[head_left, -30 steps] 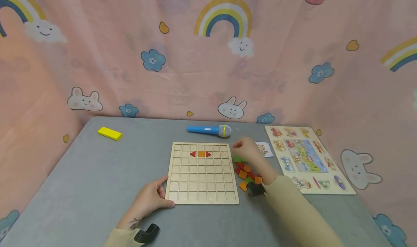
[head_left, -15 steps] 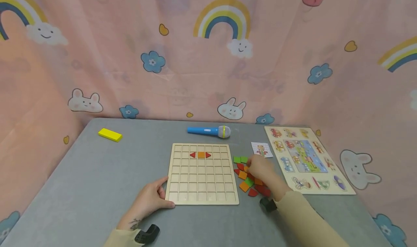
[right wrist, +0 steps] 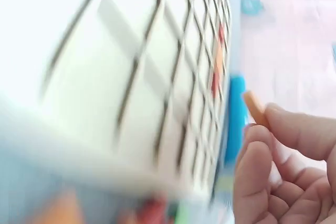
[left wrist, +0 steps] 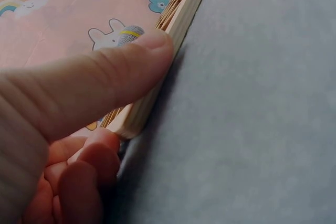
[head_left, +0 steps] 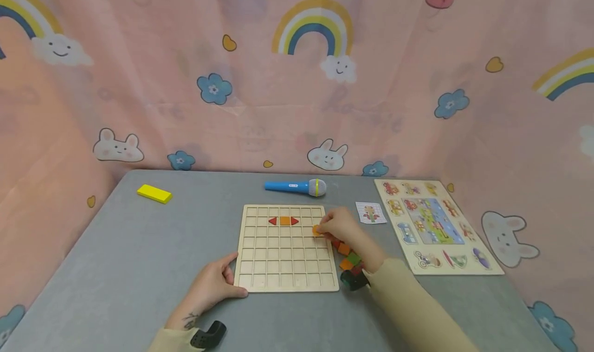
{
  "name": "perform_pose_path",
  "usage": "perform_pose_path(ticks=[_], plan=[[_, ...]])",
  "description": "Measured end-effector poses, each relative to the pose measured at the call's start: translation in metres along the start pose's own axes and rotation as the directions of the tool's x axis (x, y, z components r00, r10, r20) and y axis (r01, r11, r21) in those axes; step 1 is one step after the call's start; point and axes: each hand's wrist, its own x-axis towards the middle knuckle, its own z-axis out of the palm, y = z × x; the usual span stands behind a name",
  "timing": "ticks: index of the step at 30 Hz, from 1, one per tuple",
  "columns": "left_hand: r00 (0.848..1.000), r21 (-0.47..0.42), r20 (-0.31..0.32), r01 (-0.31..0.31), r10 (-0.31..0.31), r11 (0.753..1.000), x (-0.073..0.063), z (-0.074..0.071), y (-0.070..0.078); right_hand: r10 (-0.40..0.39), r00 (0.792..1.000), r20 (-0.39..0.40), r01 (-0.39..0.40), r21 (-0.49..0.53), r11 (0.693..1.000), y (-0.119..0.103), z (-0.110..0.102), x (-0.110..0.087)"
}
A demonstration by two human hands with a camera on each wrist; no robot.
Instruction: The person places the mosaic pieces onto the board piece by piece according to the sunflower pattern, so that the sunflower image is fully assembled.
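A square wooden grid board (head_left: pixel 285 259) lies on the table, with an orange square (head_left: pixel 285 221) between two red triangles (head_left: pixel 273 221) in its upper rows. My left hand (head_left: pixel 211 285) holds the board's near-left corner; in the left wrist view the thumb (left wrist: pixel 121 72) presses the edge and the other fingers curl beside the corner. Over the board's right side, my right hand (head_left: pixel 341 225) pinches an orange round piece (head_left: pixel 316 231) between thumb and fingertips. In the right wrist view that orange piece (right wrist: pixel 255 109) is held up, apart from the board. Loose coloured pieces (head_left: pixel 346 264) lie partly hidden under the right forearm.
A blue toy microphone (head_left: pixel 294 187) lies behind the board. A small pattern card (head_left: pixel 370 213) and a picture puzzle board (head_left: pixel 468 262) are to the right. A yellow block (head_left: pixel 154 194) sits at the far left. A pink printed cloth (head_left: pixel 260 125) hangs behind the table.
My right hand reached down into the loose pieces, took the orange round piece, and moved left with it over the board. The left hand stays at the board's corner.
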Motion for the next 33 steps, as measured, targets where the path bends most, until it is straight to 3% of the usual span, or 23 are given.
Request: perform_pose_path(ticks=[6,9,18,24,30,33], plan=[[1.0,-0.003,-0.002,-0.009,0.009,1.0,-0.001,0.0,0.0,-0.058,0.998,-0.02,0.06,0.067,0.996,-0.021,0.047,0.013],[1.0,-0.006,-0.001,-0.006,0.006,1.0,-0.001,0.001,0.0,-0.059,0.998,-0.039,0.061,0.048,0.997,-0.026,0.063,0.017],[1.0,-0.01,-0.005,0.0,0.0,1.0,0.0,0.0,-0.001,-0.032,0.995,-0.099,0.023,-0.092,0.996,-0.036,0.076,0.022],[1.0,-0.01,0.005,0.003,-0.003,1.0,-0.001,0.0,0.0,-0.058,0.993,-0.099,0.043,-0.153,0.987,-0.036,0.065,0.015],[1.0,-0.016,0.011,0.013,-0.013,1.0,-0.001,0.0,0.001,-0.111,0.992,-0.059,0.098,-0.182,0.978,-0.027,0.017,0.004],[1.0,-0.011,0.005,0.017,-0.017,1.0,0.0,-0.001,0.0,-0.093,0.994,-0.059,0.074,-0.259,0.963,-0.011,-0.005,-0.002]])
